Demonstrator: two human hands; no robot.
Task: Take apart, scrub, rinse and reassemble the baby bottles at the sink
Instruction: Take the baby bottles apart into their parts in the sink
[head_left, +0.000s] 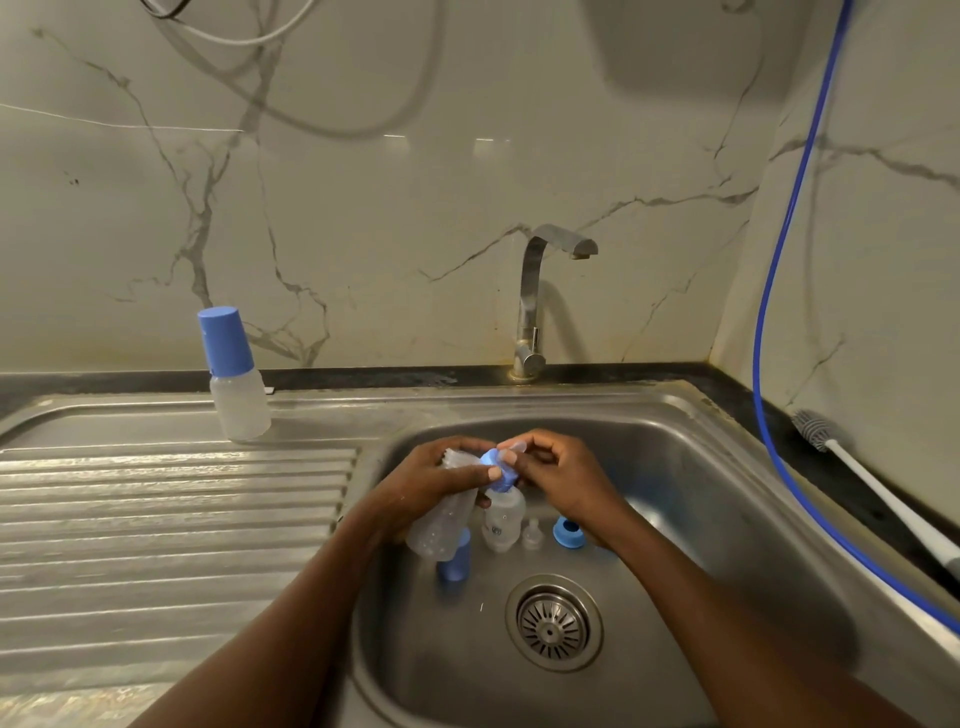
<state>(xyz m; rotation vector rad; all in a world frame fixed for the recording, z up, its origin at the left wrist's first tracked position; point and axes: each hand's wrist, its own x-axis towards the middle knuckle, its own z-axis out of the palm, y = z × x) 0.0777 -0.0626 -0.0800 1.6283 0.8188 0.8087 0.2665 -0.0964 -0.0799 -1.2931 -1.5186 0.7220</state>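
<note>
Over the sink basin (691, 467), my left hand (436, 480) grips a clear bottle body (439, 530), tilted with its threaded neck up. Its thumb presses on a blue collar ring (496, 470). My right hand (558, 473) pinches the same ring and the pale teat (514, 447) in it from the right. A small clear bottle (504, 519) stands directly below the ring; whether they are joined I cannot tell. On the basin floor lie a loose teat (532, 536), a second blue ring (569, 532) and a blue cap (456, 561).
A capped bottle (234, 374) stands on the ribbed drainboard (156, 519) to the left. The tap (535, 301) rises behind the basin, with no water running. The drain (553, 623) is near me. A bottle brush (841, 447) and a blue hose (779, 260) lie at the right.
</note>
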